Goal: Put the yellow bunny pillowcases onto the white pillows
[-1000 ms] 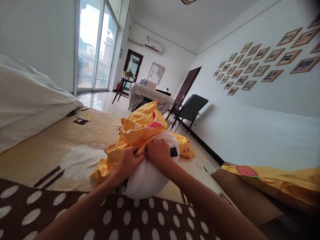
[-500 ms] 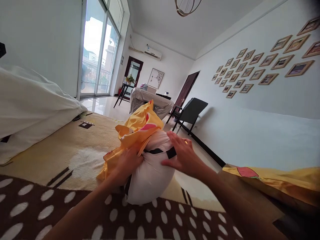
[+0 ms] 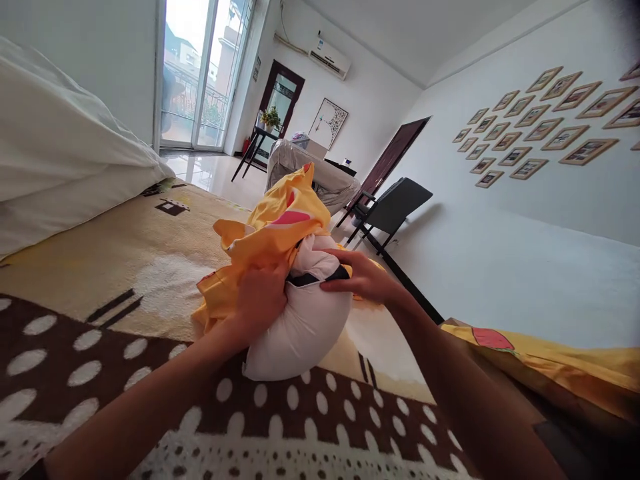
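Note:
A plump white pillow with a black band stands bunched and folded over in front of me, resting on a patterned blanket. Gathered around its far left side is a yellow pillowcase with pink patches. My left hand is closed on the pillowcase at its edge, pressed against the pillow's left side. On the right, my right hand pinches the pillow near the black band, thumb below and fingers above. Some yellow cloth shows behind that hand. The pillow's far side is hidden by the cloth.
The beige and brown blanket with white dots spreads beneath. A white cover is heaped at the left. More yellow fabric lies at the right. Beyond stand a black chair and a sheet-covered piece of furniture.
My view has dipped and turned slightly. My left hand has closed into a fist on the pillowcase. The right hand's fingers have drawn together on the pillow, whose top is now more folded.

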Action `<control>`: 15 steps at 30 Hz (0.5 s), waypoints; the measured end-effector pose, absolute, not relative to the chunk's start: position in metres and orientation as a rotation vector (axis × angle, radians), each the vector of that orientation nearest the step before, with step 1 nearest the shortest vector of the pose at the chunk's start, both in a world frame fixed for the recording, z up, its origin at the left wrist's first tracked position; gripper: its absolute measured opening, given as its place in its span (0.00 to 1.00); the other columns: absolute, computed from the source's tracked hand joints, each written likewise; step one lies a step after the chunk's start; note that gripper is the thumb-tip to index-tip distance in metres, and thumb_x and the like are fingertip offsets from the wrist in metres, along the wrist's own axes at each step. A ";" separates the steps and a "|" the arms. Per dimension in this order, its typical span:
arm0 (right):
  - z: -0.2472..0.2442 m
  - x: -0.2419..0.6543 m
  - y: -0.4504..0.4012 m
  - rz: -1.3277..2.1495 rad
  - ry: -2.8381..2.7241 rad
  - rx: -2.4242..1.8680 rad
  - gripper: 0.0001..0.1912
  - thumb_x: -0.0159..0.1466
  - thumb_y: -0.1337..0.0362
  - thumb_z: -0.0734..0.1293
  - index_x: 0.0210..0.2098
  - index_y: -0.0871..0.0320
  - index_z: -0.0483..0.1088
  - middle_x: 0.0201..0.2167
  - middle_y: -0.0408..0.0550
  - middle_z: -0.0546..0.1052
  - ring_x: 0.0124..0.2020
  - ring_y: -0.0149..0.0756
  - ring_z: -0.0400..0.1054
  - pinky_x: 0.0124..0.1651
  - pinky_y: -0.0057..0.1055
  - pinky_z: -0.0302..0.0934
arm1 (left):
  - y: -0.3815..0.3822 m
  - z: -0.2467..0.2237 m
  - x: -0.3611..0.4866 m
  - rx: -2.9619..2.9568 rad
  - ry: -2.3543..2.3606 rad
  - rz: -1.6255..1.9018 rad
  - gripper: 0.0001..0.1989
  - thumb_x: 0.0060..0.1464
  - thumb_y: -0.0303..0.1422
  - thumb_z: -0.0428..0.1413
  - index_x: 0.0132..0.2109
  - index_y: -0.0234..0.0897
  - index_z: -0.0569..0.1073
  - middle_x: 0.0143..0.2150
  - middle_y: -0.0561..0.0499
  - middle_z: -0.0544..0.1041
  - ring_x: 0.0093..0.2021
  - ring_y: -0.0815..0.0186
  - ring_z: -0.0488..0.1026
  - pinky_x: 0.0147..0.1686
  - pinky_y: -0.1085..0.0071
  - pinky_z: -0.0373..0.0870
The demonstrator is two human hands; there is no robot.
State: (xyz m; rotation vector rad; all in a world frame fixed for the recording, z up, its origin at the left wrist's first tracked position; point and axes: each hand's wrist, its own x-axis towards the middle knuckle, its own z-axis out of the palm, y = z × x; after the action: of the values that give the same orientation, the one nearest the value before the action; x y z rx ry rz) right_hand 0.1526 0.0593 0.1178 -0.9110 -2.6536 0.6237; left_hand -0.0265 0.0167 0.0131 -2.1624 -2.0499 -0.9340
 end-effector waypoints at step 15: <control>0.083 0.114 0.081 -0.107 -2.988 -1.085 0.20 0.55 0.73 0.61 0.47 0.59 0.71 0.54 0.54 0.71 0.59 0.43 0.59 0.62 0.38 0.47 | -0.011 0.006 -0.004 -2.178 -1.628 -1.084 0.13 0.48 0.20 0.44 0.27 0.37 0.71 0.21 0.50 0.70 0.25 0.65 0.67 0.37 0.66 0.58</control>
State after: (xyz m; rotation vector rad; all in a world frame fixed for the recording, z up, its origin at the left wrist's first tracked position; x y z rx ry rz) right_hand 0.1138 0.0811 0.0831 -1.0854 -2.9879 -0.1073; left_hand -0.0040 -0.0109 0.0060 -2.1782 -1.6285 -1.0842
